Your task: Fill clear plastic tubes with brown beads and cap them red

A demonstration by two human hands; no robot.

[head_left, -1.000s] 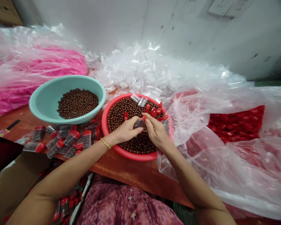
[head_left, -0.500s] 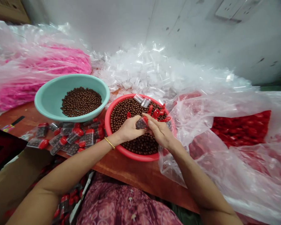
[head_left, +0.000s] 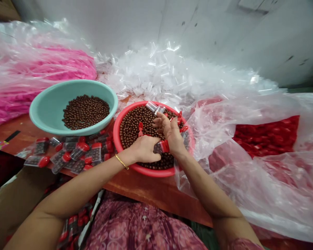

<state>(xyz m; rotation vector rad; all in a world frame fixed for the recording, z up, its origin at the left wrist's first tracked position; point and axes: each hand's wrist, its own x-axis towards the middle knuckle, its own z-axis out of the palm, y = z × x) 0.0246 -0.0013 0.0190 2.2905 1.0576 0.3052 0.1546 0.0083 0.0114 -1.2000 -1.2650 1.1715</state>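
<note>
My left hand (head_left: 145, 148) is closed around a small clear plastic box (head_left: 159, 147) filled with brown balls, its red cap (head_left: 166, 146) facing right. My right hand (head_left: 173, 135) has its fingers spread, with the base of the palm up against that cap. Both hands are over a red basin (head_left: 116, 135) of shiny brown balls (head_left: 133, 121). Among the balls lie unfilled clear boxes (head_left: 155, 107) at the far rim, a loose red cap (head_left: 141, 127) near my left hand and several more, partly hidden behind my right hand.
A turquoise basin (head_left: 45, 121) with brown balls stands left. Several filled, red-capped boxes (head_left: 79, 151) lie before it. Clear boxes (head_left: 156, 76) are heaped behind. A plastic bag of red caps (head_left: 266, 135) lies right, a bag of pink pieces (head_left: 65, 64) at far left.
My right hand has opened from its pinch at the box and lifted its fingers, palm now against the cap. My left hand keeps the box. The view has shifted slightly.
</note>
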